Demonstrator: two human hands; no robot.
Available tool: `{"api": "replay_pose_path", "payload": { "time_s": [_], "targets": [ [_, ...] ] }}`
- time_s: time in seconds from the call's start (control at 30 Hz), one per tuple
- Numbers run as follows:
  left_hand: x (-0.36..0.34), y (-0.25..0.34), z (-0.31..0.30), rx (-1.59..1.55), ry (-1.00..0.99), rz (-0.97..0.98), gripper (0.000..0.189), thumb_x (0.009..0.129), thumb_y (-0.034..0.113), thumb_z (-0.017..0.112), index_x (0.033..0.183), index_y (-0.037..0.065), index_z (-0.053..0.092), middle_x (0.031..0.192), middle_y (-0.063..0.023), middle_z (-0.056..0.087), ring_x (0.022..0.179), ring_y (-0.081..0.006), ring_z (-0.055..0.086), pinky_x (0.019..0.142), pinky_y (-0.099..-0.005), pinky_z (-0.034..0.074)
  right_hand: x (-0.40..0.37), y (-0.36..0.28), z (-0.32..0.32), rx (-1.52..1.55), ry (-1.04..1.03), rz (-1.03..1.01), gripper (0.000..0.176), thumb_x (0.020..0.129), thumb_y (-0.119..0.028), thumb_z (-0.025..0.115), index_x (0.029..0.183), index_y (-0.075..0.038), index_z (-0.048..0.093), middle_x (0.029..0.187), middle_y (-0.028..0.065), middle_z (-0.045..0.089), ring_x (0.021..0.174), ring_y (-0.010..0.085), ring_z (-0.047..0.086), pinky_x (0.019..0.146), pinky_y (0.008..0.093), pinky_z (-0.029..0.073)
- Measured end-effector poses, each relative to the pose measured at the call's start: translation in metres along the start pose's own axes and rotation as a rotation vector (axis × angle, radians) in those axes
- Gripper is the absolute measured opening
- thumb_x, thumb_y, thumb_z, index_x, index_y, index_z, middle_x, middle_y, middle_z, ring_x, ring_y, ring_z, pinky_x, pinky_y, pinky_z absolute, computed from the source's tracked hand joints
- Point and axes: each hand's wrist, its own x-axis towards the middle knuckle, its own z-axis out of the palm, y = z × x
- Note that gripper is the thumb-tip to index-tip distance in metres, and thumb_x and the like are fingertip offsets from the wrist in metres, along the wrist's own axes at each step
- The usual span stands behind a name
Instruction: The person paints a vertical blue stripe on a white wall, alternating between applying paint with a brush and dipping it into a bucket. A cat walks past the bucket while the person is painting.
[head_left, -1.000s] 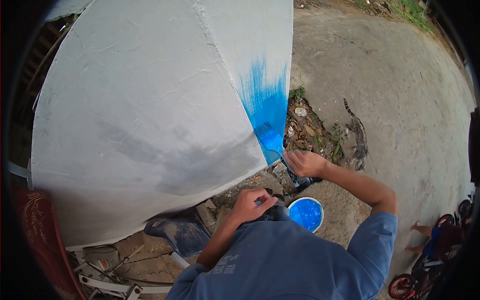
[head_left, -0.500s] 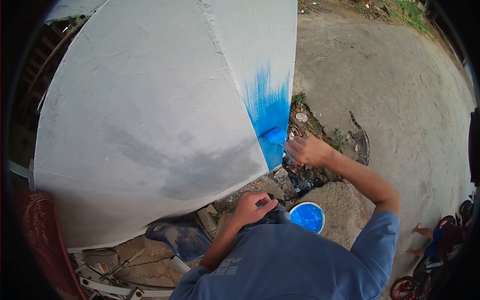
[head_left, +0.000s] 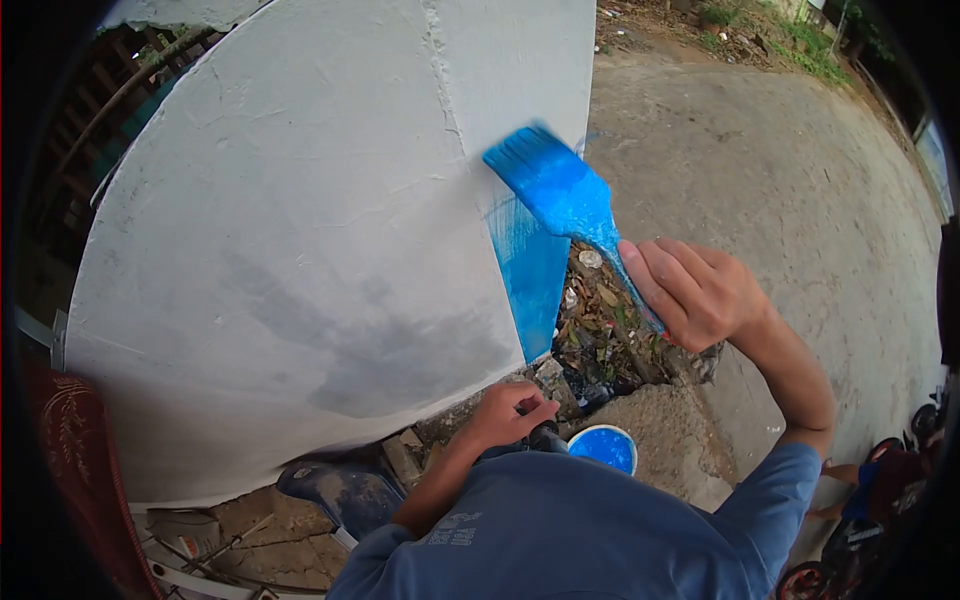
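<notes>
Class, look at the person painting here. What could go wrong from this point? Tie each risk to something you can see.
1. The brush in the right hand is coated blue, so it may drip onto the leaf litter below.
2. The blue patch meets the white wall face at an edge; a stray stroke could smear blue across it.
3. The paint bucket sits close to the person's body, so a shift might knock it.
</notes>
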Motion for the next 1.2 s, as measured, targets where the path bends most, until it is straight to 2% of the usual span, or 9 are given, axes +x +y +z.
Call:
{"api": "replay_pose_path", "payload": {
  "time_s": [0.17, 0.2, 0.37, 0.43, 0.47, 0.53, 0.63, 0.97, 1.2],
  "targets": [
    [0.001, 0.006, -0.003, 0.043, -0.037, 0.0, 0.028, 0.086, 0.029, 0.07, 0.076, 0.003, 0.067, 0.069, -0.0086, 0.066, 0.063, -0.0169, 0.064, 0.06, -0.0297, 0.049, -0.005, -0.006, 0.014, -0.069, 0.145, 0.058, 0.061, 0.056, -0.01, 0.058, 0.111, 0.016, 0.059, 0.093, 0.0149, 0.059, 0.074, 0.0203, 0.062, 0.058, 0.0263, 0.052],
    [0.001, 0.008, -0.004, 0.049, -0.054, -0.027, 0.025, 0.086, 0.024, 0.071, 0.077, 0.001, 0.067, 0.07, -0.0088, 0.066, 0.065, -0.0149, 0.063, 0.063, -0.029, 0.049, -0.014, -0.011, 0.028, -0.054, 0.098, 0.069, 0.061, 0.057, -0.012, 0.058, 0.111, 0.016, 0.058, 0.094, 0.0152, 0.059, 0.074, 0.0203, 0.062, 0.058, 0.0262, 0.053],
    [-0.002, 0.011, -0.007, 0.056, -0.038, -0.041, 0.024, 0.086, 0.024, 0.071, 0.077, 0.001, 0.067, 0.07, -0.0091, 0.066, 0.064, -0.0158, 0.063, 0.063, -0.0292, 0.049, -0.059, -0.069, 0.091, 0.07, -0.041, 0.072, 0.062, 0.063, -0.017, 0.058, 0.116, 0.015, 0.056, 0.092, 0.0141, 0.06, 0.072, 0.0202, 0.062, 0.058, 0.0263, 0.053],
    [-0.003, 0.011, -0.008, 0.067, -0.044, -0.053, 0.024, 0.086, 0.024, 0.071, 0.077, 0.001, 0.067, 0.069, -0.0091, 0.066, 0.064, -0.0161, 0.063, 0.062, -0.0292, 0.049, -0.082, -0.096, 0.115, 0.243, -0.25, 0.062, 0.059, 0.066, -0.02, 0.059, 0.115, 0.014, 0.056, 0.089, 0.0128, 0.06, 0.071, 0.0206, 0.061, 0.057, 0.0276, 0.054],
    [-0.003, 0.008, -0.008, 0.081, -0.054, -0.052, 0.025, 0.086, 0.024, 0.071, 0.077, 0.001, 0.067, 0.069, -0.0092, 0.066, 0.064, -0.0163, 0.063, 0.062, -0.0292, 0.049, -0.093, -0.108, 0.127, 0.239, -0.249, 0.065, 0.059, 0.066, -0.02, 0.059, 0.115, 0.014, 0.056, 0.089, 0.0128, 0.06, 0.071, 0.0206, 0.061, 0.057, 0.0276, 0.054],
    [-0.003, 0.008, -0.008, 0.095, -0.066, -0.052, 0.025, 0.086, 0.024, 0.071, 0.077, 0.001, 0.067, 0.069, -0.0093, 0.065, 0.064, -0.0164, 0.062, 0.062, -0.0291, 0.049, -0.108, -0.124, 0.145, 0.389, -0.37, 0.089, 0.052, 0.071, -0.021, 0.059, 0.111, 0.012, 0.057, 0.087, 0.0112, 0.06, 0.072, 0.02, 0.061, 0.056, 0.0291, 0.054],
    [-0.003, 0.01, -0.009, 0.094, -0.056, -0.041, 0.026, 0.086, 0.025, 0.071, 0.077, 0.001, 0.067, 0.069, -0.0093, 0.066, 0.064, -0.0163, 0.063, 0.062, -0.029, 0.049, -0.108, -0.124, 0.149, 0.369, -0.421, 0.051, 0.045, 0.074, -0.02, 0.058, 0.108, 0.01, 0.058, 0.088, 0.0103, 0.06, 0.075, 0.0191, 0.062, 0.056, 0.0296, 0.054],
    [-0.005, 0.009, -0.011, 0.062, -0.05, -0.042, 0.026, 0.087, 0.026, 0.07, 0.078, 0.002, 0.068, 0.07, -0.0091, 0.066, 0.065, -0.0157, 0.063, 0.063, -0.029, 0.049, -0.032, -0.03, 0.065, 0.257, -0.294, 0.091, 0.045, 0.073, -0.017, 0.059, 0.111, 0.008, 0.058, 0.089, 0.0071, 0.06, 0.076, 0.0169, 0.061, 0.054, 0.029, 0.053],
    [-0.001, 0.004, -0.001, 0.029, -0.103, -0.004, 0.026, 0.088, 0.026, 0.07, 0.078, 0.002, 0.067, 0.07, -0.0079, 0.066, 0.066, -0.0149, 0.063, 0.064, -0.029, 0.049, -0.012, -0.005, 0.005, 0.077, -0.047, 0.131, 0.051, 0.067, -0.01, 0.06, 0.114, 0.01, 0.058, 0.092, 0.0111, 0.061, 0.074, 0.0208, 0.063, 0.055, 0.029, 0.052]
  ]
}}
